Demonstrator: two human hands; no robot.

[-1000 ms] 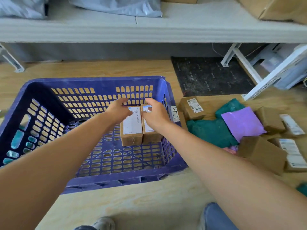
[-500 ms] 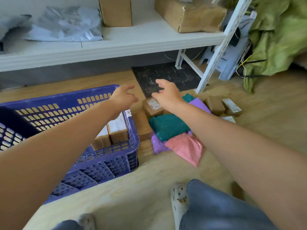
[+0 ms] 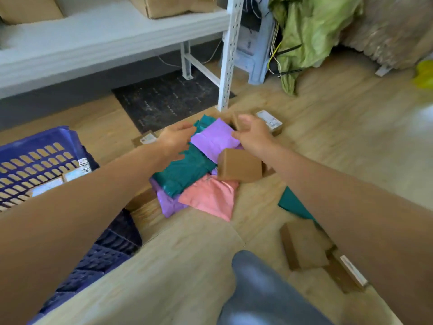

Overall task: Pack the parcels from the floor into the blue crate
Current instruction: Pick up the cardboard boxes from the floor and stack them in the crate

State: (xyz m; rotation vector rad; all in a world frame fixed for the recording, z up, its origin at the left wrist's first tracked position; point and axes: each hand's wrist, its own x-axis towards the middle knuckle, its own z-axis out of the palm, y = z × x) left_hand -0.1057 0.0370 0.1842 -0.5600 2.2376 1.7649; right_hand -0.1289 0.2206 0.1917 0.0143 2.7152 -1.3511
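On the left sits the blue crate [image 3: 35, 156], with small boxes [image 3: 46, 186] standing inside by its right wall. Next comes my left hand [image 3: 174, 139], fingers loose and open, holding nothing, stretched out over the green bag [image 3: 185, 170]. Between my hands lies the purple bag [image 3: 212, 139], on top of the pile, so it is easy to take first. My right hand [image 3: 254, 134] is half open like a claw and empty, I think, though the blur hides whether its thumb touches the bag. Nearer, just below that hand, rests a brown box [image 3: 240, 166].
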